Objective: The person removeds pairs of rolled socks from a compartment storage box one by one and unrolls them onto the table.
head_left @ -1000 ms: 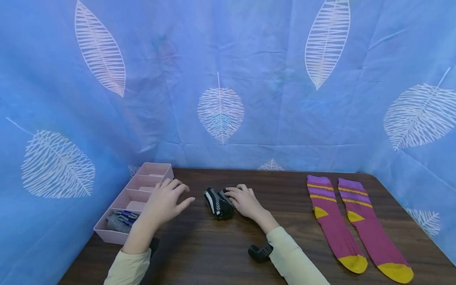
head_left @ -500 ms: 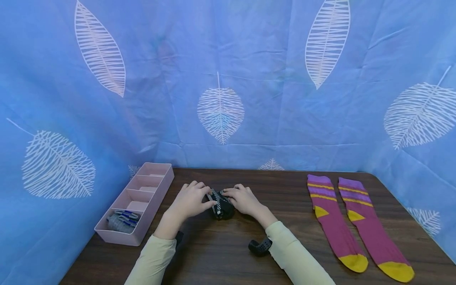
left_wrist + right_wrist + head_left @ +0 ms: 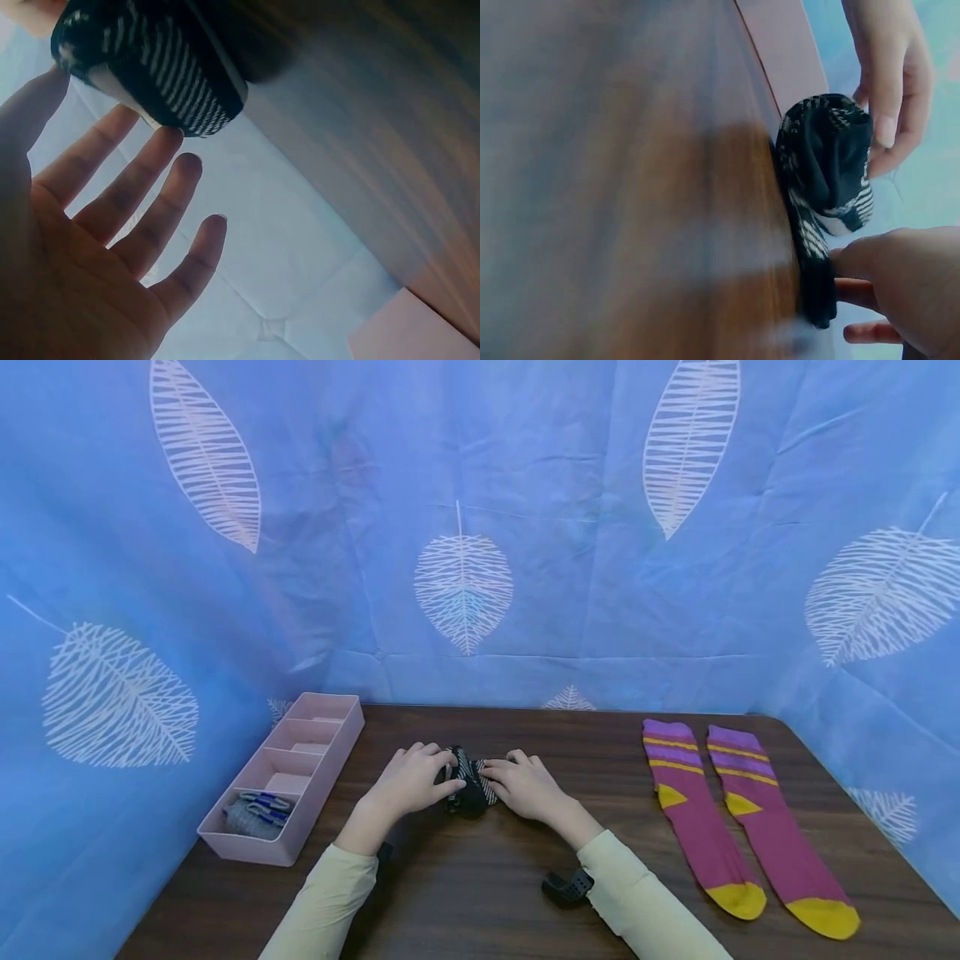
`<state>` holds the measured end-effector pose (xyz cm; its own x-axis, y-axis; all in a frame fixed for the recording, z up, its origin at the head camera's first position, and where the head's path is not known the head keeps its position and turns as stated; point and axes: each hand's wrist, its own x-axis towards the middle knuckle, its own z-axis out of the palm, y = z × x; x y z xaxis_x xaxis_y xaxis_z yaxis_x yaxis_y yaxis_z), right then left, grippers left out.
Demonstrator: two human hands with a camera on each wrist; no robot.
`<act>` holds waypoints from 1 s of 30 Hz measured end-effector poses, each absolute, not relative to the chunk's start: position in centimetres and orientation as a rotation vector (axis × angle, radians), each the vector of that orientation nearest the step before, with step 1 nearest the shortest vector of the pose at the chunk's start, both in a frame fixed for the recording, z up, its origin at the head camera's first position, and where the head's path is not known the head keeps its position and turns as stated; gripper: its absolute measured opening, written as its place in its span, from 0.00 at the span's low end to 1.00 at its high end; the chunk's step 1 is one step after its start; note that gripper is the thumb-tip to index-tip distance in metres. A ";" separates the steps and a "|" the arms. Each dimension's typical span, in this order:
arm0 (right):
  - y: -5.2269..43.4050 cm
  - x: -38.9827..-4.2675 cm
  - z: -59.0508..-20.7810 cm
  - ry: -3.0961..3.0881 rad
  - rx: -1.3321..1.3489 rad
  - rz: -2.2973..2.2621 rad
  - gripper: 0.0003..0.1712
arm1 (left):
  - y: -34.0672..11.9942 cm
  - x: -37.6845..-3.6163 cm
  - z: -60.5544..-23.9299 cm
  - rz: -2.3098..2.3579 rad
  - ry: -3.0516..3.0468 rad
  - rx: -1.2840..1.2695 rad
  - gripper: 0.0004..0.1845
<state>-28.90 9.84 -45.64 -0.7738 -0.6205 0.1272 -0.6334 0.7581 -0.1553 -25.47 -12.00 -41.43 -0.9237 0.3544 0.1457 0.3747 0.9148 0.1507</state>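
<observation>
A folded black sock bundle [image 3: 472,795] with white stripes lies at the middle of the table, partly covered by fingers. My left hand [image 3: 408,783] pinches its left part, thumb on the near side and fingertips on the far side. In the left wrist view the thumb and first fingers meet the rolled black sock [image 3: 161,67], while the outer fingers of the left hand [image 3: 112,232] spread apart. My right hand [image 3: 527,787] grips the flatter right end. The right wrist view has its thumb and a finger [image 3: 855,292] against that sock end.
A pink divided box [image 3: 311,814] stands at the left, grey-and-blue socks [image 3: 255,818] in its nearest compartment. At the right, two maroon socks with yellow toes lie flat, one left [image 3: 701,831] and one right [image 3: 783,835]. A blue leaf-print cloth [image 3: 555,593] hangs behind the brown table.
My left hand has come over from beside the box to the black sock bundle and taken hold. The bundle's left part has been rolled toward the right. My right hand has stayed at the right end.
</observation>
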 end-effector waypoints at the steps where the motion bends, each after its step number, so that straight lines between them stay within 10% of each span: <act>1: 10.1 -28.6 -45.6 -2.866 1.043 0.271 0.19 | -11.9 -25.4 -41.4 -0.269 -2.961 -0.570 0.21; 30: 13.0 -17.7 -44.1 -2.695 1.341 -0.084 0.26 | -7.6 -25.0 -41.6 -0.298 -2.999 -1.041 0.13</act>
<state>-17.68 12.96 -44.14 -0.5968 -0.7972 0.0913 -0.7899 0.6037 0.1075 -25.02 -7.63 -41.63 -0.7858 0.6182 0.0170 0.6095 0.7694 0.1912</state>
